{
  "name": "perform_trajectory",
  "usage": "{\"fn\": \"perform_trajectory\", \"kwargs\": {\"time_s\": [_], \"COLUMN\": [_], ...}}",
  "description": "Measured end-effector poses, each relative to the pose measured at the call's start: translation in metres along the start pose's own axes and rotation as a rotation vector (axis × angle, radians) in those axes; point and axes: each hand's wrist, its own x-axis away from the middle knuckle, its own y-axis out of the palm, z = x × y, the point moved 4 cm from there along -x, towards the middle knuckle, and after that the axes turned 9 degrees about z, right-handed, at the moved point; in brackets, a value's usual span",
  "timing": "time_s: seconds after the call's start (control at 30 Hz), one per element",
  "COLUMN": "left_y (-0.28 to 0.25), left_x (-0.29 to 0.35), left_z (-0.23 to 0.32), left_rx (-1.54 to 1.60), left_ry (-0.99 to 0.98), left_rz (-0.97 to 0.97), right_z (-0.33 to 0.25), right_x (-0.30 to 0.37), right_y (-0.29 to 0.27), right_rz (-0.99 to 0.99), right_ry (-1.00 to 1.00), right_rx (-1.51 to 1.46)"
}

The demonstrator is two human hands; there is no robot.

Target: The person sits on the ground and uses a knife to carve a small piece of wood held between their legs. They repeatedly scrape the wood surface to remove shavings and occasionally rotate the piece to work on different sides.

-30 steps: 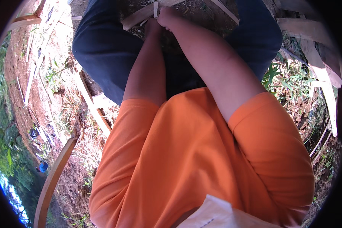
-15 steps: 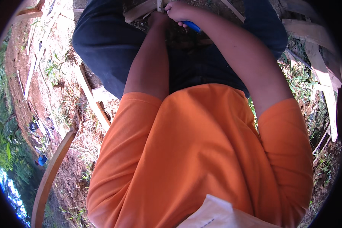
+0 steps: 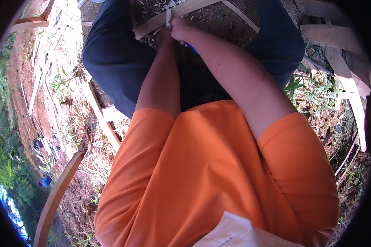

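Between my knees, both hands meet at a thin pale wooden stick that points away from me. My left hand is closed at the stick's near end, its fingers partly hidden by my right hand. My right hand is wrapped round a tool with a blue handle; the handle's end sticks out below the fist, and the working end is hidden. Just beyond the hands a longer wooden strip lies slantwise on the ground, touching or passing close behind the stick.
Curled wood shavings lie on the dark soil. Another thin strip is by my right knee. Boards are stacked at the right. A curved plank rises at the left. Far left, a person in blue is on the slope.
My right hand and elbow have drawn in toward my body, and less of the blue handle shows. The view has shifted, revealing more of the wooden strip and shavings.
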Motion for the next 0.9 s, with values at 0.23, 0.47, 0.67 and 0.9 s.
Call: {"fn": "perform_trajectory", "kwargs": {"time_s": [0.23,0.47,0.67,0.9], "left_y": [-0.02,-0.027,-0.036,-0.031], "left_x": [0.047,0.039,0.051,0.048], "left_z": [0.035,0.028,0.039,0.032], "left_rx": [-0.131,-0.177,-0.151,-0.138], "left_ry": [0.104,0.078,0.078,0.076], "left_rz": [-0.08,-0.053,-0.051,-0.064], "right_z": [0.035,0.033,0.028,0.022], "right_x": [-0.067,-0.005,-0.008,-0.011], "right_y": [-0.017,-0.034,-0.034,-0.032], "right_rz": [0.21,-0.143,-0.197,-0.231], "right_ry": [0.02,-0.025,-0.027,-0.039], "right_rx": [-0.12,-0.162,-0.135,-0.131]}}
